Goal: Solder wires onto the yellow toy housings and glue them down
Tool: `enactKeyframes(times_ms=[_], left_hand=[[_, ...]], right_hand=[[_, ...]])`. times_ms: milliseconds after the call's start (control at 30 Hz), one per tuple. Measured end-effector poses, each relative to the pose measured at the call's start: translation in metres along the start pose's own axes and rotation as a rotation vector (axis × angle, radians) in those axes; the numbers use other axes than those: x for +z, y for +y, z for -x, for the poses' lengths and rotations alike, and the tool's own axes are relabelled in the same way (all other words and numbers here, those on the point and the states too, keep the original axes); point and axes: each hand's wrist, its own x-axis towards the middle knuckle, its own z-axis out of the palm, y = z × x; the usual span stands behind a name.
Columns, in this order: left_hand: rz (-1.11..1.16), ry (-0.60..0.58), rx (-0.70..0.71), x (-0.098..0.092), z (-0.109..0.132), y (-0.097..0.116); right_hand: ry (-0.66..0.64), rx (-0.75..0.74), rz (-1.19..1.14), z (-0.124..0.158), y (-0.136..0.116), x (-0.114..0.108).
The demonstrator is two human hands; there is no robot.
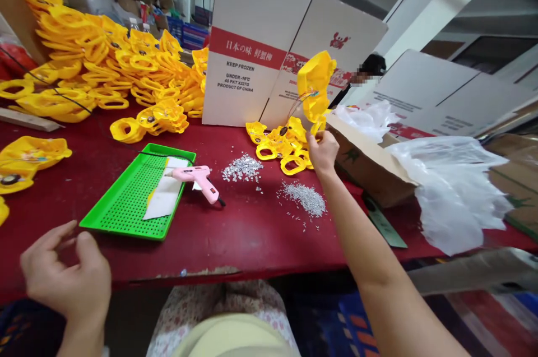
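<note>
Red tabletop carries a white printed carton and a heap of yellow plastic rings, with a green perforated tray nearer the front under a pink glue gun. The right hand grips a yellow plastic piece, which rises above the hand against the carton. The left hand hangs loosely open and empty by the front edge. Silver grains lie scattered just left of the right hand.

Glossy yellow plastic piece, matt white cardboard carton
</note>
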Motion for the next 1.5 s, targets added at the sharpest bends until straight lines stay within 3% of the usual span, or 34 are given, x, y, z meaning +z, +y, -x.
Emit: enactKeyframes(times_ms=[33, 67, 200, 333, 433, 567, 733, 800, 900, 1033, 1167, 1233, 1367, 1500], left_hand=[[-0.044, 0.082, -0.003, 0.001, 0.003, 0.011], [-0.044, 0.074, 0.021, 0.002, 0.007, 0.023], [0.165, -0.065, 0.239, 0.006, 0.021, 0.073], [0.126, -0.142, 0.522, 0.002, 0.025, 0.107], [-0.01, -0.257, 0.65, 0.001, 0.031, 0.116], [-0.127, -0.451, 0.8, 0.009, 0.048, 0.111], [-0.057, -0.489, 0.976, 0.024, 0.061, 0.104], [-0.013, -0.53, 0.937, 0.028, 0.06, 0.107], [0.022, -0.581, 0.77, 0.037, 0.058, 0.116], [-0.011, -0.557, 0.635, 0.049, 0.057, 0.13], [-0.027, -0.554, 0.567, 0.055, 0.059, 0.137], [-0.035, -0.562, 0.535, 0.055, 0.06, 0.138], [-0.039, -0.571, 0.497, 0.053, 0.059, 0.138], [-0.031, -0.578, 0.472, 0.051, 0.056, 0.139]], right_hand=[[-0.019, -0.036, -0.035, 0.014, -0.005, -0.007], [-0.041, -0.071, -0.066, 0.029, -0.008, -0.015], [-0.195, -0.221, -0.172, 0.093, -0.015, -0.047], [-0.433, -0.477, -0.222, 0.149, -0.012, -0.07], [-0.55, -0.574, -0.166, 0.181, -0.004, -0.075], [-0.638, -0.631, -0.046, 0.212, 0.007, -0.072], [-0.709, -0.67, 0.068, 0.228, 0.013, -0.063], [-0.717, -0.663, 0.072, 0.23, 0.014, -0.061], [-0.653, -0.574, 0.01, 0.233, 0.012, -0.065], [-0.495, -0.433, -0.309, 0.242, 0.0, -0.084], [-0.666, -0.483, -0.568, 0.261, -0.022, -0.09], [-0.704, -0.521, -0.542, 0.271, -0.032, -0.083], [-0.648, -0.536, -0.393, 0.281, -0.042, -0.066], [-0.608, -0.521, -0.415, 0.28, -0.044, -0.06]])
